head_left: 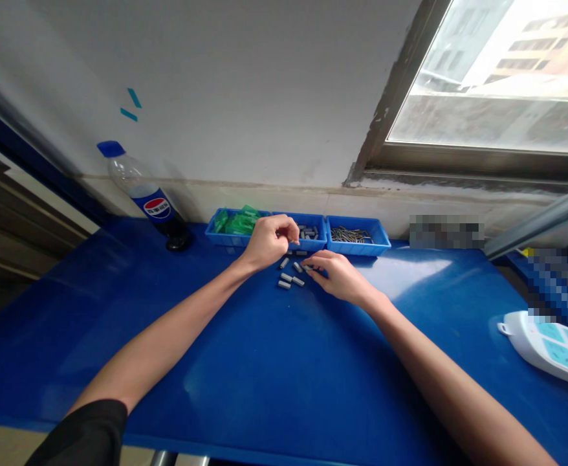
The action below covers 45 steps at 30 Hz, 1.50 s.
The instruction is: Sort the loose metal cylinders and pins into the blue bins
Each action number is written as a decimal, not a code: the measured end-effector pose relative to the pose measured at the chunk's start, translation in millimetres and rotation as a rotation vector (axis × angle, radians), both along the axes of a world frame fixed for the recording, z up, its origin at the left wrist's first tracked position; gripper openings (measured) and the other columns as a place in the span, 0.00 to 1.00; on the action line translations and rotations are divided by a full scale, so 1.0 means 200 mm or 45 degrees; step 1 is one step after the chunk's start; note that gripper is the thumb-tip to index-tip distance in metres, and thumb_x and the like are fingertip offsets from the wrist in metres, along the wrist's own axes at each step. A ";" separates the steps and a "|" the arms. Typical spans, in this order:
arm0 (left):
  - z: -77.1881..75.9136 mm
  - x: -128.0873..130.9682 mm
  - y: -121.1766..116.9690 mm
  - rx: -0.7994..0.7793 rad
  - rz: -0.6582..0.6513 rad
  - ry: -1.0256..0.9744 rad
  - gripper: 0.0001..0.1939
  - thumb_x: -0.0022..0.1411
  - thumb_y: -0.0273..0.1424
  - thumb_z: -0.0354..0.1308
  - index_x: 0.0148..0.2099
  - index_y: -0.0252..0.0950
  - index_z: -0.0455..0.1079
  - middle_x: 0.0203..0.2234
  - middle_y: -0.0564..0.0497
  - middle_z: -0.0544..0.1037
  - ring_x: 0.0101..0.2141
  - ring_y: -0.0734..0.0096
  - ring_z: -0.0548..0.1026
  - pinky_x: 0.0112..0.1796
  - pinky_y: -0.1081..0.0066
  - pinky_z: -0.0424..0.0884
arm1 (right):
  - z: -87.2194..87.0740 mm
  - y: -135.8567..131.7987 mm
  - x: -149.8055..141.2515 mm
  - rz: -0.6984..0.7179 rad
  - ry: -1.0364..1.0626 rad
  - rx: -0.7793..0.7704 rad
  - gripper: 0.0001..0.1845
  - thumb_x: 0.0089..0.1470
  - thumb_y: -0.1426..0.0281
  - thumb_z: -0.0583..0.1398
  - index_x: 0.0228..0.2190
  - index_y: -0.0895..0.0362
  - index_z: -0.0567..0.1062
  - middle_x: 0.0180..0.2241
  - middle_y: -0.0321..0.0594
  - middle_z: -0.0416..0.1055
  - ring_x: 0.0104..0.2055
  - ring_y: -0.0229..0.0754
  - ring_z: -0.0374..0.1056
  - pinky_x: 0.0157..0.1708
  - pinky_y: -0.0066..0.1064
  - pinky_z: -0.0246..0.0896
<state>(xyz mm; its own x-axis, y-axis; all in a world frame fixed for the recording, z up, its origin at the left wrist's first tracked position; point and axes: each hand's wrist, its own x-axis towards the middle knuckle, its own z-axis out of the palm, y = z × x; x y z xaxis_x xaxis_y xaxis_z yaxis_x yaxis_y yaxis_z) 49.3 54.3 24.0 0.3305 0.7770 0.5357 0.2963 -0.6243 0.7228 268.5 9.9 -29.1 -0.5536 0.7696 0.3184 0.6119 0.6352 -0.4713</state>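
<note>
My right hand (333, 275) is low over the blue tabletop, thumb and fingers pinched on a small grey metal piece (307, 267). Several similar short grey pieces (298, 281) lie loose on the table just left of its fingertips. My left hand (270, 242) is raised in front of the middle blue bin (317, 244), its fingers curled in; what they hold, if anything, is hidden. That bin contains more grey pieces, partly covered by the hand. Crumpled green plastic (239, 222) fills the left bin, and thin metal pins (349, 235) lie in the right one.
A cola bottle with a blue cap (156, 206) stands at the back left by the wall (245, 97). A white power strip with light-blue panels (553, 349) lies at the right. The window (488, 116) is above the table's back right.
</note>
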 end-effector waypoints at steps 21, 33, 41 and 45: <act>-0.04 0.00 0.01 -0.219 0.036 0.139 0.06 0.40 0.28 0.44 0.17 0.38 0.49 0.14 0.54 0.51 0.19 0.75 0.52 0.24 0.69 0.47 | 0.01 0.00 0.00 -0.042 0.014 -0.071 0.16 0.62 0.75 0.61 0.50 0.56 0.81 0.44 0.47 0.79 0.37 0.43 0.76 0.40 0.34 0.72; 0.00 0.01 -0.03 -0.025 0.144 0.246 0.11 0.57 0.27 0.53 0.22 0.35 0.67 0.16 0.55 0.66 0.21 0.74 0.64 0.25 0.71 0.56 | 0.01 0.00 0.01 -0.043 -0.016 -0.063 0.16 0.62 0.75 0.61 0.50 0.57 0.82 0.43 0.47 0.79 0.38 0.44 0.77 0.41 0.35 0.73; -0.02 0.02 -0.01 0.095 0.029 0.242 0.22 0.68 0.27 0.53 0.20 0.34 0.72 0.38 0.47 0.84 0.38 0.69 0.80 0.42 0.71 0.72 | 0.00 0.00 -0.01 -0.127 0.002 -0.015 0.15 0.58 0.75 0.64 0.47 0.57 0.83 0.36 0.44 0.80 0.33 0.42 0.76 0.37 0.32 0.72; -0.03 0.01 -0.01 0.060 0.140 0.251 0.21 0.61 0.23 0.55 0.16 0.34 0.69 0.38 0.48 0.85 0.29 0.73 0.78 0.30 0.72 0.69 | 0.01 -0.01 -0.02 -0.198 0.301 -0.138 0.10 0.55 0.70 0.66 0.39 0.56 0.84 0.31 0.40 0.81 0.29 0.41 0.76 0.35 0.32 0.74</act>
<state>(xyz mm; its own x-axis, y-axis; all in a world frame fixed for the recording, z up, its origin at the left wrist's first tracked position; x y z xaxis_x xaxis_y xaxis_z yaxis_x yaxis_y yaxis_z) 51.0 51.8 17.7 0.3473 0.7896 0.5058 0.4971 -0.6124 0.6147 263.9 7.8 -26.6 -0.3468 0.8757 0.3359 0.5634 0.4808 -0.6719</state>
